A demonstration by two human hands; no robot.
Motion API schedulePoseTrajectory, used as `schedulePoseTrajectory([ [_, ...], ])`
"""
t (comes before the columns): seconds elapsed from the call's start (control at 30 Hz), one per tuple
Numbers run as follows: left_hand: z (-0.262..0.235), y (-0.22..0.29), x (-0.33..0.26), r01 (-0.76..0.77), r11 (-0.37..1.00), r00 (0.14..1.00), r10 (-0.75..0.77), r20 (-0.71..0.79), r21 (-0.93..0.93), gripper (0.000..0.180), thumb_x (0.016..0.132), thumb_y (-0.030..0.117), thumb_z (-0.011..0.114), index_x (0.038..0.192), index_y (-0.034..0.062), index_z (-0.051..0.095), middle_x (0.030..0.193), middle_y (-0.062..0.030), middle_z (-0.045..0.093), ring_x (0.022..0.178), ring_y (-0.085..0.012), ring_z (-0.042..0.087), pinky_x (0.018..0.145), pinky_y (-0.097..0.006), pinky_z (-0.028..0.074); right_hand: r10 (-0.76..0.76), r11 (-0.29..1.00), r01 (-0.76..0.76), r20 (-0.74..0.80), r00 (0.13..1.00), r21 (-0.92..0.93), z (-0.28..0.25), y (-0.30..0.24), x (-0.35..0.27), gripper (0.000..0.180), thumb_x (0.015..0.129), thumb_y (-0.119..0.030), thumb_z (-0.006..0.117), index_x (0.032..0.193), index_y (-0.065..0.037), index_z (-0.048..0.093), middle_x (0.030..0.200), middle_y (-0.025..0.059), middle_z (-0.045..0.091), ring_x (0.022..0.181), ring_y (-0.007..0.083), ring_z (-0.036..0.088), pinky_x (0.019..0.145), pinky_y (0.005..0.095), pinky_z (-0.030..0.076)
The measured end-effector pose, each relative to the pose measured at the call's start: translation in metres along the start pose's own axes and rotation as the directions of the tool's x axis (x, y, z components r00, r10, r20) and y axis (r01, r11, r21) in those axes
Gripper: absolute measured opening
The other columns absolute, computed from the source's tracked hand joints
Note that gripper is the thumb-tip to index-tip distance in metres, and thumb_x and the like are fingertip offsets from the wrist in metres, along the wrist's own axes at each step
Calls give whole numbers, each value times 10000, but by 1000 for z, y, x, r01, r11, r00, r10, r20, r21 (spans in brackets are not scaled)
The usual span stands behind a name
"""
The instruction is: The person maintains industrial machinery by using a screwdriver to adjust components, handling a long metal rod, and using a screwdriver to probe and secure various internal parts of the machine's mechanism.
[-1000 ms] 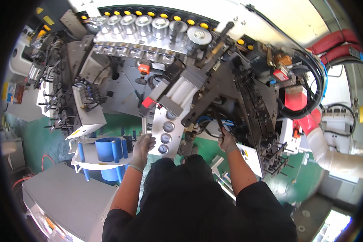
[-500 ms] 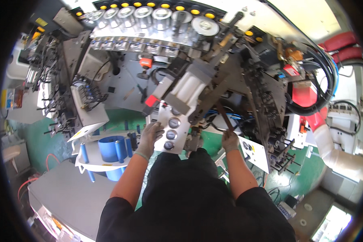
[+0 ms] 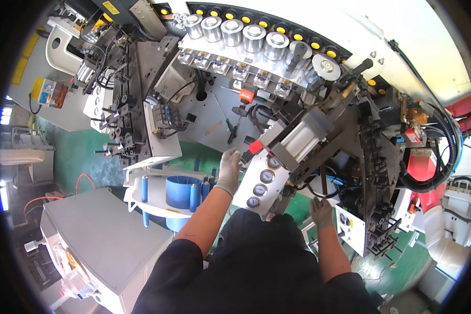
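Observation:
My left hand (image 3: 228,170), in a pale glove, reaches up beside a white panel with several round gauges (image 3: 261,180). Its fingers are stretched out near a block with a red end (image 3: 255,146), and I cannot tell whether they touch it. Above the panel slants a grey pneumatic cylinder (image 3: 302,137) on a dark metal arm. My right hand (image 3: 321,212), also gloved, is open just below the lower end of a narrow dark strip (image 3: 323,182). No grip on the strip shows.
A row of clear-topped metal canisters (image 3: 254,37) lines the machine's back. Dark rails (image 3: 379,178) stand at right, with black hoses (image 3: 439,178) beyond. To the left are a blue cylinder on a white stand (image 3: 180,192) and a grey cabinet (image 3: 102,225).
The view has turned, shifting the scene rightward. My left hand has moved from the gauge panel's face up toward the red-ended block. My right hand has let go of the dark strip.

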State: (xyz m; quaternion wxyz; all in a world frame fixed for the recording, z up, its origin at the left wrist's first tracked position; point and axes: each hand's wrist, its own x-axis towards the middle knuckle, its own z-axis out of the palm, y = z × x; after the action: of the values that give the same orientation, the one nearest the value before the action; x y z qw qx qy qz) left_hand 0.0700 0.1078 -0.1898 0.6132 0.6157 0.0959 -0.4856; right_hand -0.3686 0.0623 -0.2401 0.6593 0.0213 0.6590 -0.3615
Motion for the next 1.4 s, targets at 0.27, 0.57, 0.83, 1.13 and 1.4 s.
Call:
schedulePoseTrajectory([
  [0.27,-17,-14,112,-54,570,932,324,-163,820,550,935,366,727,1314,-11,596,1237,-304,695,1201,-477,662,1046,-512,515,-175,487,326,275,945,-810,-74,7,-68,526,1021,-342,669,1387,29,595,1079,143,727,849,245,730,704,379,594],
  [0.57,-22,-39,135,-28,297,946,315,-70,954,344,981,315,624,1177,32,624,1115,-242,750,1072,-446,718,912,-572,550,-184,117,157,134,974,-981,-109,0,-166,403,1044,-278,668,1311,24,679,996,135,762,901,183,719,798,341,559],
  [0.83,19,8,56,-65,978,989,37,-145,-197,229,1021,316,594,964,94,584,710,11,486,613,-104,517,509,-266,353,-218,-42,502,498,839,-864,-102,-5,-131,392,1061,-294,642,1311,5,677,1086,190,749,927,274,750,843,381,577],
  [1.13,8,98,-158,-607,776,751,631,193,-174,461,1045,533,510,930,87,500,684,-19,412,595,-159,438,568,-313,384,35,162,897,911,411,-411,141,-45,-284,344,1050,-236,644,1303,-5,680,1214,187,742,1137,373,716,994,434,556],
  [1.4,42,72,-245,-568,821,661,492,566,-49,753,962,790,528,966,40,594,787,-38,601,660,-105,505,607,-282,431,-54,149,989,998,34,-26,214,-33,-312,504,1074,-258,607,1480,29,522,1308,278,648,1165,416,667,999,448,530],
])
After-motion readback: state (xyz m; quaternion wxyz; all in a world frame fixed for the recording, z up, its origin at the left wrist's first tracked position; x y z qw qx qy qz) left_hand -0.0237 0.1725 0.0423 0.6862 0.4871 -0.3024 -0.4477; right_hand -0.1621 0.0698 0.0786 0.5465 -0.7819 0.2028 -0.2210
